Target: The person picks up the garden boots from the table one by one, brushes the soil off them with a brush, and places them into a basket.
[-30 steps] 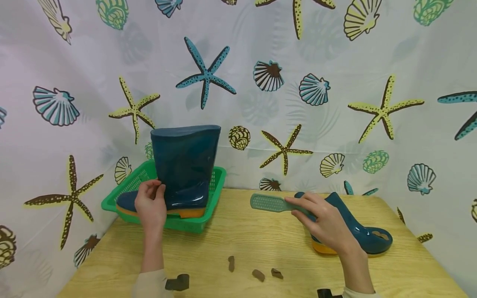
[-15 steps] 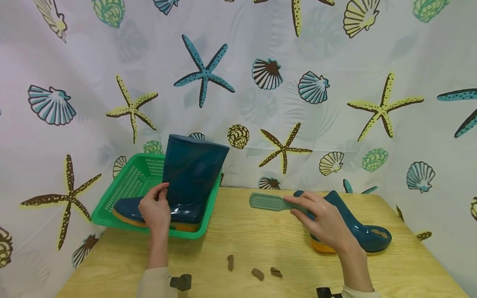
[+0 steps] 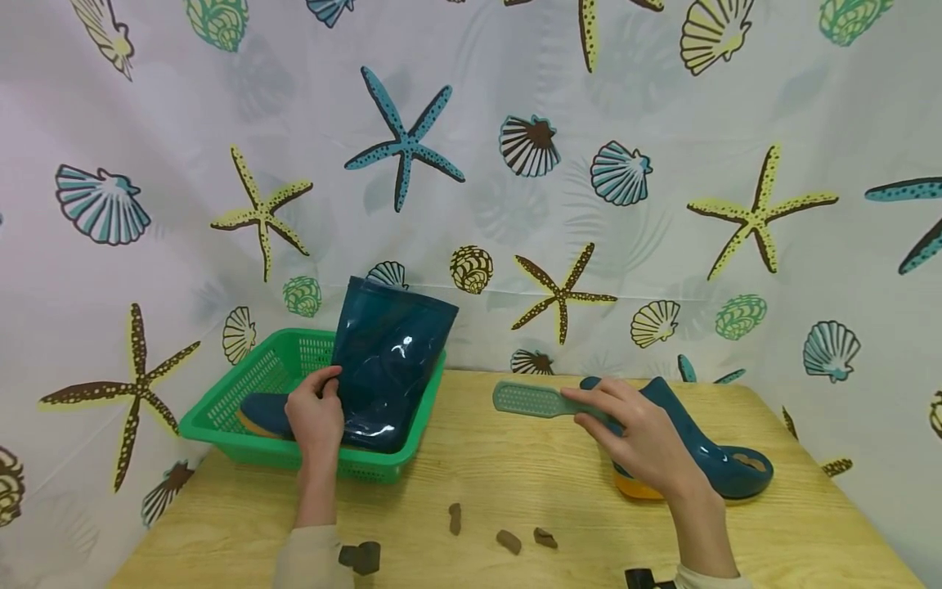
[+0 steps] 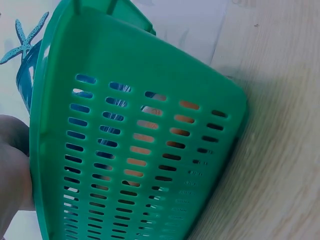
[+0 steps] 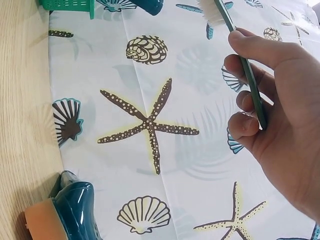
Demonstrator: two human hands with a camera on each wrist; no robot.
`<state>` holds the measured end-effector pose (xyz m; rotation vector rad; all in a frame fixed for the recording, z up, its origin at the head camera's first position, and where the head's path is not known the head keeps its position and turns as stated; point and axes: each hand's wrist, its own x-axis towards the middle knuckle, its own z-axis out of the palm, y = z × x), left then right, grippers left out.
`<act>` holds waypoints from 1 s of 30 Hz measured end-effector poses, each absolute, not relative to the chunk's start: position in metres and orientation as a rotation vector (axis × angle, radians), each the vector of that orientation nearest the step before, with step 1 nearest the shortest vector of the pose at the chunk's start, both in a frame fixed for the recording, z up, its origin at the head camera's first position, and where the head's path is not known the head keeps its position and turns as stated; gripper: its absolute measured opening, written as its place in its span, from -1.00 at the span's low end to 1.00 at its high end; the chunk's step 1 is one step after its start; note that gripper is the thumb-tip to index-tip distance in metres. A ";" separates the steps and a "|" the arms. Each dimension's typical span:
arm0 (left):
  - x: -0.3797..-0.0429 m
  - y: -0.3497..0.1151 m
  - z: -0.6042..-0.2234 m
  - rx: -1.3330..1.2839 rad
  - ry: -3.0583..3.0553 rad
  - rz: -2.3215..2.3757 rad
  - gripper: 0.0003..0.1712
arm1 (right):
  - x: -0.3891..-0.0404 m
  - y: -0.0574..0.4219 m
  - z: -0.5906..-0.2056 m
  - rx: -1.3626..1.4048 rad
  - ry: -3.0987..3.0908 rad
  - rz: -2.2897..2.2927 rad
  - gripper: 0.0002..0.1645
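Observation:
My left hand (image 3: 316, 413) pinches the left edge of the shaft of a dark blue rubber boot (image 3: 390, 360). This boot stands tilted in a green plastic basket (image 3: 353, 466), its shaft leaning right and its toe pointing left behind my wrist. In the left wrist view the basket's slotted wall (image 4: 150, 65) covers most of the boot. My right hand (image 3: 640, 433) holds a green scrub brush (image 3: 530, 399) by its handle, and white bristles (image 5: 212, 12) show in the right wrist view. Another blue boot (image 3: 717, 466) with an orange sole lies behind that hand, brown patches on its toe.
Several brown lumps, among them a long one (image 3: 455, 519) and a rounder one (image 3: 509, 541), lie on the wooden table (image 3: 508, 466) near the front. A white curtain (image 3: 486, 196) printed with starfish and shells encloses the back and sides.
The boot in my left hand has sunk deeper into the basket, its shaft tipping to the right. My left hand has moved slightly right. The right hand and brush stay nearly still.

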<state>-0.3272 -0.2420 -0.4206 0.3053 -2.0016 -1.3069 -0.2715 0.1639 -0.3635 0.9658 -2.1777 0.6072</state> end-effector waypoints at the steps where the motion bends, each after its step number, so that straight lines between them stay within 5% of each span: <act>1: -0.327 -0.242 -0.420 0.313 -2.013 -1.313 -0.72 | -0.272 0.164 -0.364 0.966 -2.178 0.607 -0.46; 14: -0.328 -0.251 -0.413 0.310 -2.358 -1.450 -0.34 | -0.271 0.163 -0.363 0.975 -2.176 0.607 -0.46; 30: -0.329 -0.241 -0.412 0.188 -2.409 -1.430 -0.49 | -0.270 0.163 -0.362 0.940 -2.193 0.599 -0.45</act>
